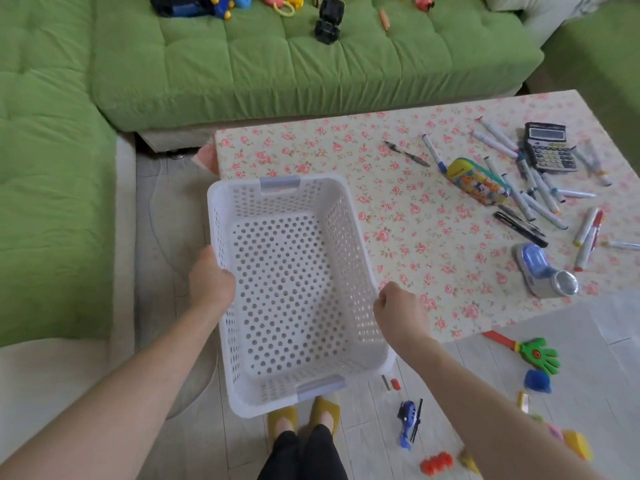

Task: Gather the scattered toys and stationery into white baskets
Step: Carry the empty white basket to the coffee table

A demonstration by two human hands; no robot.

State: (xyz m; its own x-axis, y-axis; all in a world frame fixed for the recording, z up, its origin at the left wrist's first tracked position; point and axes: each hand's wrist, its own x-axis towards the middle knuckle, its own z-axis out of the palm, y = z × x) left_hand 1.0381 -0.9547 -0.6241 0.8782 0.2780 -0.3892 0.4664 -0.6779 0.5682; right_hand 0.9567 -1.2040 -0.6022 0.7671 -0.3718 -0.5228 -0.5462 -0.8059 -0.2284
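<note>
Now both hands grip empty white basket (pixel 294 289): left hand (pixel 211 282), right hand (pixel 398 311).

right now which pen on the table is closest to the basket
The thin black pen lying alone, leftmost of the scatter; the blue-capped marker beside it and all others lie farther from the white basket.

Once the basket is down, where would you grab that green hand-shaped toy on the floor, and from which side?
Probably its red handle, from above with the right hand, which is nearer. The green hand-shaped toy lies flat on the floor. Its slim handle sticks out free, so a pinch across it looks easy. The wide palm is harder to close on.
</note>
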